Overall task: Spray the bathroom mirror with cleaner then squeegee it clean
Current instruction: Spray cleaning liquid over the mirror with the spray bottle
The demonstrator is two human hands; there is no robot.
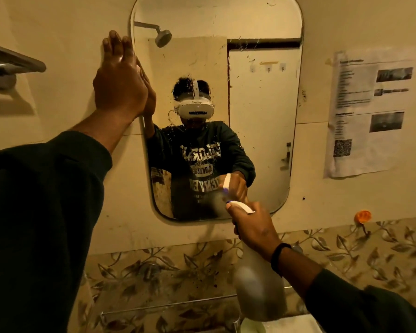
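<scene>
A tall mirror (262,97) with rounded corners hangs on the cream tiled wall. Droplets of cleaner speckle its middle and upper part. My left hand (120,80) lies flat with straight fingers against the mirror's left edge and the wall. My right hand (252,229) grips the neck of a translucent spray bottle (259,289) with a white trigger head, its nozzle pointing at the mirror's lower part. A faint mist shows at the nozzle. No squeegee is in view.
A metal towel rail (7,66) juts from the wall at the upper left. A printed paper sheet (368,111) is taped right of the mirror, with an orange hook (363,217) below it. A glass shelf (168,306) and a tap (237,324) sit beneath the mirror.
</scene>
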